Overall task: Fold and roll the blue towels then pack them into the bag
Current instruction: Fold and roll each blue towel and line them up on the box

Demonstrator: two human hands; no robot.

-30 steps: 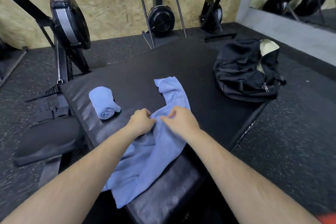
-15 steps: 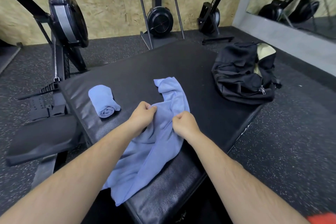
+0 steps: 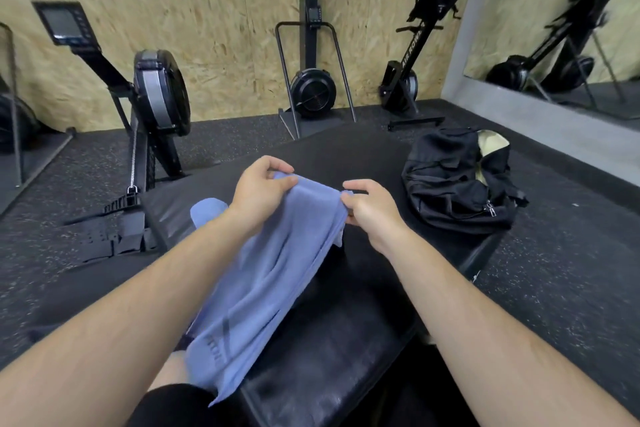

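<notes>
A loose blue towel [image 3: 263, 281] hangs lifted above the black padded mat [image 3: 349, 315], its lower end draping toward me over the mat's near edge. My left hand [image 3: 258, 191] pinches its top edge on the left. My right hand [image 3: 370, 206] pinches the same edge on the right, so the towel stretches between them. A rolled blue towel [image 3: 207, 211] lies on the mat behind my left forearm, partly hidden. The black bag [image 3: 457, 187] sits on the mat's far right, its opening showing a pale lining.
Rowing machines stand on the left [image 3: 156, 104] and against the wooden wall behind [image 3: 311, 90]. A mirror [image 3: 571, 28] fills the right wall. Speckled rubber floor [image 3: 568, 274] surrounds the mat.
Both hands raised the towel's top edge off the mat and moved apart along it. The camera tilted up, and the towel now hangs instead of lying crumpled.
</notes>
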